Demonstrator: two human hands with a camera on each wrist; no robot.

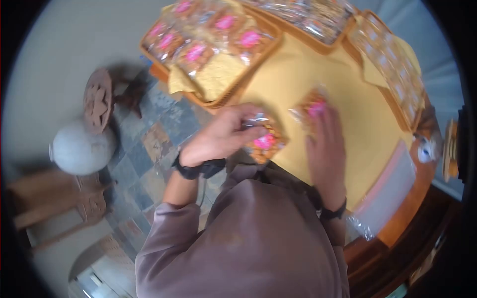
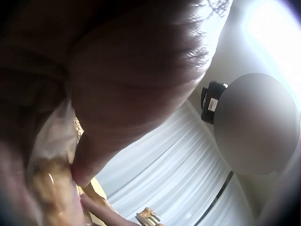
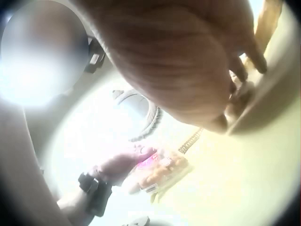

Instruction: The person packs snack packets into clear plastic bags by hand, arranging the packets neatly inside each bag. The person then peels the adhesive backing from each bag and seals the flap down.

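While the left hand [image 1: 218, 136] pinches the left packet [image 1: 264, 141] between thumb and fingers in the head view, the right hand [image 1: 327, 154] lies open, fingers extended onto the right packet [image 1: 312, 107]. Right packet's on the yellow cloth [image 1: 357, 124]; left packet's near the cloth edge, by the wearer's front. Both show pink labels. Left tray [image 1: 213, 105] near the left hand, pink-label packs in it, bare yellow liner at its near corner. Far tray [image 1: 323, 48] and right tray [image 1: 400, 118] hold more packs. Clear bags [image 1: 387, 191] at the table's right side.

Left wrist view: left hand fills the top; left packet, brown contents, against it at lower left. White drape behind.

Right wrist view: right hand large, fingertips at the right packet, mostly hidden. Left hand and left packet below, washed out.
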